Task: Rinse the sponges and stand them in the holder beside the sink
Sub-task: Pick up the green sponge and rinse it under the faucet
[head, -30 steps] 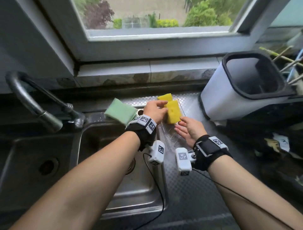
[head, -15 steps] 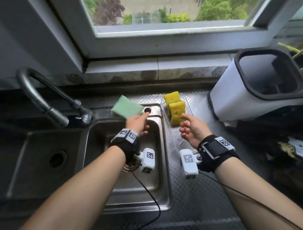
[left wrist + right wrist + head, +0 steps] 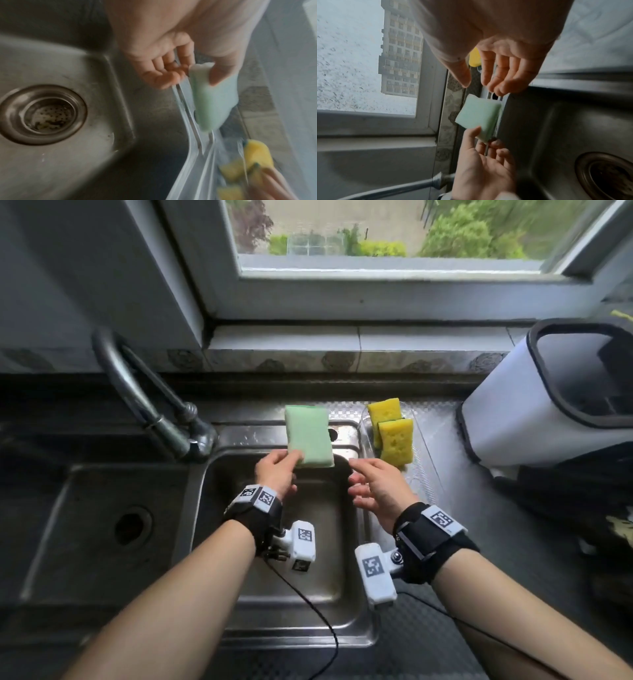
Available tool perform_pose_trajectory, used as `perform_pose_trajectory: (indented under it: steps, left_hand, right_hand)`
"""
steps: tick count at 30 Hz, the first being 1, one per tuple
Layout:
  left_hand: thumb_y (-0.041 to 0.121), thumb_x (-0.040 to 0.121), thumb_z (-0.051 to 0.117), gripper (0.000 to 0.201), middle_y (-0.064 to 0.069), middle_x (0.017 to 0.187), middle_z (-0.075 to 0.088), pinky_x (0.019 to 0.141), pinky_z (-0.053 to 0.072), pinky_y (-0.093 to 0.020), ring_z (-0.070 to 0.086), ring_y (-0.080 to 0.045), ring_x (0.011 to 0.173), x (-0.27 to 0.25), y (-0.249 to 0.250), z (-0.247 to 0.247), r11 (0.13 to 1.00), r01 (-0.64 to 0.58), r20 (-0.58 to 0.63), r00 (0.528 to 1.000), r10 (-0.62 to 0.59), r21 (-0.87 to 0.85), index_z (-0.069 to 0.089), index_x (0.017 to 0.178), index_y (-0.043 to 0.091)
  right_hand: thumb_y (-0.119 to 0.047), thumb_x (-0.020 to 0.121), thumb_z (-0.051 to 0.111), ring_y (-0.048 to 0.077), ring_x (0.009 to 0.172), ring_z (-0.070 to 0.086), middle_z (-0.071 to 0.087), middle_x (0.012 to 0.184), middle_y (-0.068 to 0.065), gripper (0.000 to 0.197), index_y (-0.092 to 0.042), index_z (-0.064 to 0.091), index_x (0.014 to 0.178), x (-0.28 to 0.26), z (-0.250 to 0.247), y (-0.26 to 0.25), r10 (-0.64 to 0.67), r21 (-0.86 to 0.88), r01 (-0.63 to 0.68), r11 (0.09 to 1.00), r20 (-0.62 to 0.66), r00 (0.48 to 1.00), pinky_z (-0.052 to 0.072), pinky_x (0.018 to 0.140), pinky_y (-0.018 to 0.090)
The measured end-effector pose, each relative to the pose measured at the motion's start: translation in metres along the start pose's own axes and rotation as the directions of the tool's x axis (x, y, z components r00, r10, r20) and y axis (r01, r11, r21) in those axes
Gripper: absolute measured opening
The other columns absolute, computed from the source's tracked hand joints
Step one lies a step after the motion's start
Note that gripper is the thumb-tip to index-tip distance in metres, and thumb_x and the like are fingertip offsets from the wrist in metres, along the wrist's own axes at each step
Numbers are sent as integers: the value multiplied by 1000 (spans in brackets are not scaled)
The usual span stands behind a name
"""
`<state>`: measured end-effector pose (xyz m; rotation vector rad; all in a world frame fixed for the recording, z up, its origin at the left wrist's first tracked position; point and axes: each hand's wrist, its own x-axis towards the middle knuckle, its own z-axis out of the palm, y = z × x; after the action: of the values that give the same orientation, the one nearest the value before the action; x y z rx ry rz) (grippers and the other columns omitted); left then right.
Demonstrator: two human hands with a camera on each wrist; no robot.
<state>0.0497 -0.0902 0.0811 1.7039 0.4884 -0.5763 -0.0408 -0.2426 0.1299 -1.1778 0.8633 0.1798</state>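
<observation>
My left hand [image 3: 279, 470] pinches the near corner of a pale green sponge [image 3: 308, 436] between thumb and fingers, over the back rim of the sink [image 3: 219, 460]. The pinch shows in the left wrist view on the green sponge [image 3: 217, 100], and in the right wrist view on the same sponge [image 3: 478, 117]. Two yellow sponges [image 3: 392, 434] stand in a clear plastic holder [image 3: 423, 453] just right of the sink. My right hand [image 3: 373, 484] hovers open between sink and holder, its fingers [image 3: 498, 75] spread and holding nothing.
A curved metal tap [image 3: 144, 402] rises at the sink's back left. The drain strainer [image 3: 44, 116] sits in the basin floor. A white bin with a black rim [image 3: 555, 395] stands right of the holder. The window sill [image 3: 342, 344] runs behind.
My left hand left the yellow sponge in the holder, reached left and took hold of the green sponge, turning it lengthwise. My right hand drew back from the holder toward the sink.
</observation>
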Motion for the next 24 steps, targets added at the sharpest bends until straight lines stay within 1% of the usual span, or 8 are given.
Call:
perform_pose_trajectory:
  steps: [4,6,9,13,17,20,22,24]
  left_hand:
    - [28,68,61,9,-3,71,56,45,38,-20,51,-17,56,-40,-22,-28,999,31,217,976,-34,17,57,67,19]
    - [31,62,60,18,-5,74,59,53,44,-26,55,-21,63,-48,-38,-41,994,28,254,966,-54,106,59,73,17]
    - [39,59,63,39,-7,79,64,66,47,-33,58,-22,75,-54,-57,-61,974,19,294,952,-86,224,66,85,10]
    - [36,73,64,21,-6,82,68,51,44,-20,61,-18,69,-61,-71,-81,962,89,354,918,-180,258,63,83,18]
    - [20,90,57,7,-7,76,64,40,35,-16,58,-12,53,-57,-79,-96,989,120,255,957,-139,89,57,83,18]
    - [17,91,56,4,-5,76,66,43,38,-18,60,-10,54,-62,-82,-117,994,104,209,972,-105,14,60,88,16]
    - [15,91,57,4,-5,78,67,45,39,-19,60,-13,60,-65,-86,-133,996,94,194,977,-90,-10,61,90,15]
    - [11,90,57,5,-6,78,66,45,40,-18,60,-13,61,-67,-90,-147,994,95,170,982,-86,-50,61,91,13]
  right_hand:
    - [-31,82,70,20,90,64,67,111,7,47,-14,53,122,2,30,11,8,-50,-3,999,113,994,52,65,27]
    - [-24,84,68,22,95,67,69,115,8,40,-14,57,121,1,40,21,53,-65,-41,997,191,980,54,64,26]
    - [-16,82,69,24,92,69,71,113,12,37,-10,60,117,6,47,40,120,-148,-94,985,180,976,57,63,29]
    - [-12,80,70,28,87,66,68,105,19,34,-1,60,111,1,67,58,143,-271,-84,959,203,969,56,77,42]
    - [-9,77,70,32,92,65,64,109,20,40,-5,52,112,24,81,24,-119,-200,109,974,-38,992,57,80,50]
    - [-15,72,67,28,95,63,64,106,11,44,-15,51,113,40,80,-20,-442,-523,317,791,-130,888,52,90,44]
    - [-13,75,59,26,95,59,62,106,7,44,-18,52,118,42,85,-36,-530,-707,343,618,-53,846,46,89,32]
    - [-11,76,56,31,102,60,66,110,11,46,-22,54,120,47,89,-44,-560,-813,348,466,33,827,44,87,33]
